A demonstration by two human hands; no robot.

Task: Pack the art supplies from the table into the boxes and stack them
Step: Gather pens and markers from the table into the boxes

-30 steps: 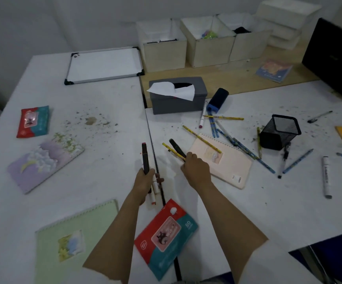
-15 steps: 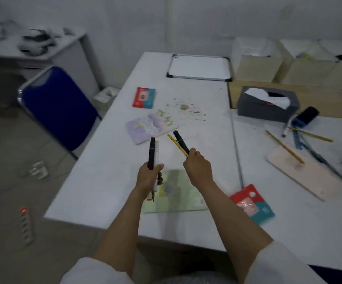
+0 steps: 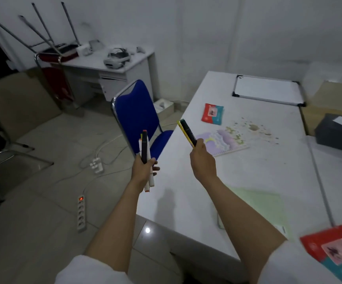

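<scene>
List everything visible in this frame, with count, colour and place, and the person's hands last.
Markers: a black and white bundle, in the left hand.
Marker and pencil: one dark, one yellow, in the right hand.
Wipes packs: two, red and teal, one mid-table, one at the near right corner.
Notebooks: two, lilac mid-table, pale green nearer.
Whiteboard: one, white, far end of the table.
Tissue box: one, grey, right edge.
Table: white.
Chair: one, blue, left of the table.
Power strips: two, white, on the floor.
Left hand: grip round markers.
Right hand: grip round marker and pencil.
</scene>
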